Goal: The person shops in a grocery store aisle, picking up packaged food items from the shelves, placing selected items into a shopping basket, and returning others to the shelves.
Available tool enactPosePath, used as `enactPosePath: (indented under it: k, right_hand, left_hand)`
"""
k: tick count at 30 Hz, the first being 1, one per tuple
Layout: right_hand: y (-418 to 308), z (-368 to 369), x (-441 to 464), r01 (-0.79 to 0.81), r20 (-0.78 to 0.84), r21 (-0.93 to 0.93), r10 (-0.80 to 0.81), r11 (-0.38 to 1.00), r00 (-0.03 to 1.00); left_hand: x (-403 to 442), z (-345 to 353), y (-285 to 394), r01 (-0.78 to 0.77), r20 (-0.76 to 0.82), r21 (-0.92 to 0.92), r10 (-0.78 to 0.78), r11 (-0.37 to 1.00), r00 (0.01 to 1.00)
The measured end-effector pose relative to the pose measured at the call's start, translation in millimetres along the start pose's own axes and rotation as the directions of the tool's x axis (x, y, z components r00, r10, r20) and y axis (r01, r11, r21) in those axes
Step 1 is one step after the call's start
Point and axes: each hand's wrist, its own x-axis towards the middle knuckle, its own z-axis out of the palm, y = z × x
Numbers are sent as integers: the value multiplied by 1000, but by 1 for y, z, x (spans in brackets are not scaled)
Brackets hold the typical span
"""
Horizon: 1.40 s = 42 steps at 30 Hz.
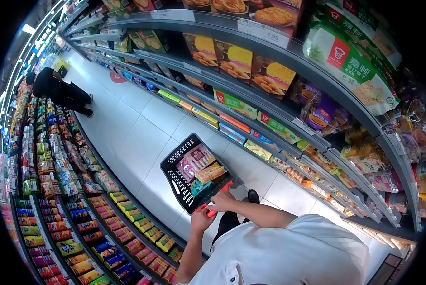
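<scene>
The black basket point(178, 190) is over the pale floor point(144, 135), left of the right-side shelves point(217, 23), and the left hand point(203, 220) and right hand point(223, 201) both have fingers curled around its red handle point(226, 186). If it is turned too fast, I think its side could hit these shelves, or the packages point(209, 173) inside could slide and be crushed.

Black perforated basket point(180, 153), partly filled, red handle point(228, 186)

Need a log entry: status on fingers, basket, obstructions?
Left fingers, right fingers: around red handle. Black basket: packages inside. Dark-clad person farther up aisle, left side, apart from basket.
</scene>
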Motion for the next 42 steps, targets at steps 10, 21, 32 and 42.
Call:
enactPosePath:
  k: [10,21,32,42]
  right_hand:
    - [-13,8,20,-89,-125,37,93,995,988]
    - [-27,28,7,-140,-244,151,174,979,954]
    - [89,89,-114,-318,-299,371,436,873,849]
    - [274,222,-383,-708,-183,481,849,517,496]
  left_hand:
    - [19,-21,-28,-122,21,-21,122,992,992]
    - [16,-27,-48,-219,97,52,213,974,972]
    - [9,-3,-60,-101,44,197,94,975,995]
    - [14,11,-57,-23,52,362,5,932,999]
